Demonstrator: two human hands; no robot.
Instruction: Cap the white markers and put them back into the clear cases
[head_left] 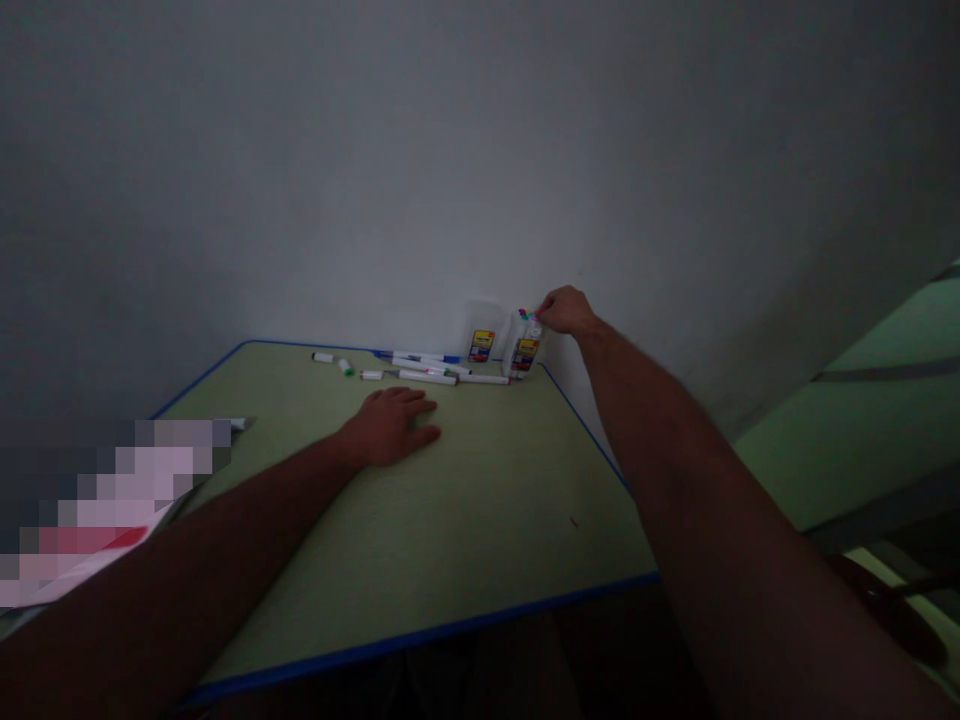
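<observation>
My left hand [390,425] lies palm down on the pale green table, fingers stretched out, holding nothing. Just beyond it are several loose white markers [427,377] near the back edge. My right hand [568,309] reaches to the top of a clear plastic case [523,345] with a yellow, red and blue label. Its fingers are pinched together beside the coloured marker ends [526,314] at the case's top; what they grip is too small to make out. A second clear case [482,335] stands upright to the left of that one.
The table [480,500] has a blue rim and meets a grey wall [420,170] at the back. Short white caps [370,376] lie at the back left. A blurred pinkish sheet [161,475] covers the left edge. Green panels [862,390] are at the right.
</observation>
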